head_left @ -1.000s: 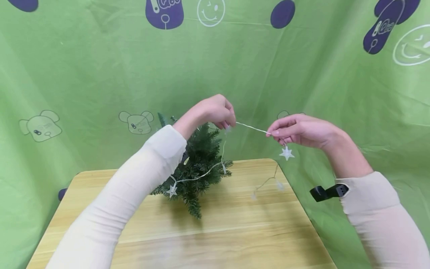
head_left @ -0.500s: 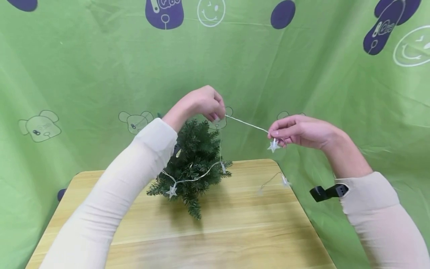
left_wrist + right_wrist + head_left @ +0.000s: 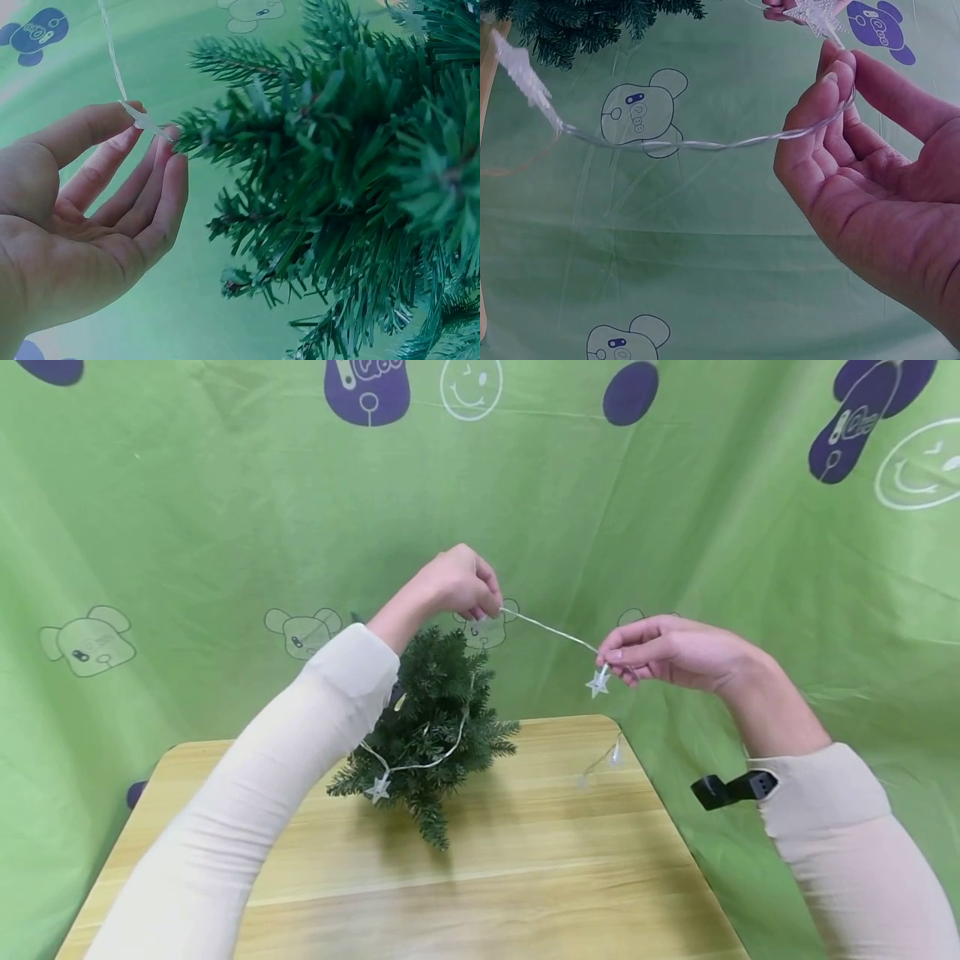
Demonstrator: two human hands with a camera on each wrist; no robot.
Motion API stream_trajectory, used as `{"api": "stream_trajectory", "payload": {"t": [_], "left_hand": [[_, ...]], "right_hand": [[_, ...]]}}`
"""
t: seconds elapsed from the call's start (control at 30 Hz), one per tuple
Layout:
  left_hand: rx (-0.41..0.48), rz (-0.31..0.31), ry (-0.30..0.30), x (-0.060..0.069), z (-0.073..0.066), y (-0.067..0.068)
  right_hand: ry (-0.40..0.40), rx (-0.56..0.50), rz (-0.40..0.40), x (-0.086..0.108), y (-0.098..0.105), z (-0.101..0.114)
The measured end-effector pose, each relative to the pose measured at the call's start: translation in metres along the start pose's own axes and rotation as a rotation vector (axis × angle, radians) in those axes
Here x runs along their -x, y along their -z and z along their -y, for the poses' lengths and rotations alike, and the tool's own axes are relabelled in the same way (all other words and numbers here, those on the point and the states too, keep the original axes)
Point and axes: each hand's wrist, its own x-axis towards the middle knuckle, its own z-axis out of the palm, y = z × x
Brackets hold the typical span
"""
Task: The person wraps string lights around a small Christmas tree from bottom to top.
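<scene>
A string of star fairy lights stretches between both hands, its clear wire sloping down to the right. My left hand pinches the wire near a star, above the top of a small green Christmas tree. Off to the tree's right, my right hand pinches the wire between thumb and fingertips. A clear star hangs just under those fingertips. More wire droops across the tree's front, with another star low on its left side. The loose tail, bearing a star, dangles below the right hand.
The tree stands on a light wooden table. Behind it hangs a green curtain printed with cartoon figures. A black strap sticks out from the right sleeve.
My left hand has risen and shifted left with the wire. The star at the right hand swung left. Wire on the tree's right side moved inward. The right hand stayed nearly still.
</scene>
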Motion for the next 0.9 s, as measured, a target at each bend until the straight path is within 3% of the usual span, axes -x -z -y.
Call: {"api": "stream_trajectory", "payload": {"t": [0.33,0.53,0.67,0.9], "left_hand": [[-0.02,0.051,-0.007,-0.006,-0.009,-0.014],[-0.065,-0.003,0.026,-0.01,-0.009,-0.009],[-0.145,-0.044,0.039,-0.013,-0.007,-0.006],[-0.213,-0.116,0.07,-0.02,0.004,-0.004]], "right_hand": [[0.0,0.005,-0.028,0.005,0.006,-0.006],[0.007,0.039,-0.02,0.006,0.006,-0.008],[-0.011,0.039,-0.044,0.006,0.005,-0.009],[0.0,0.01,-0.048,0.005,0.004,-0.01]]}}
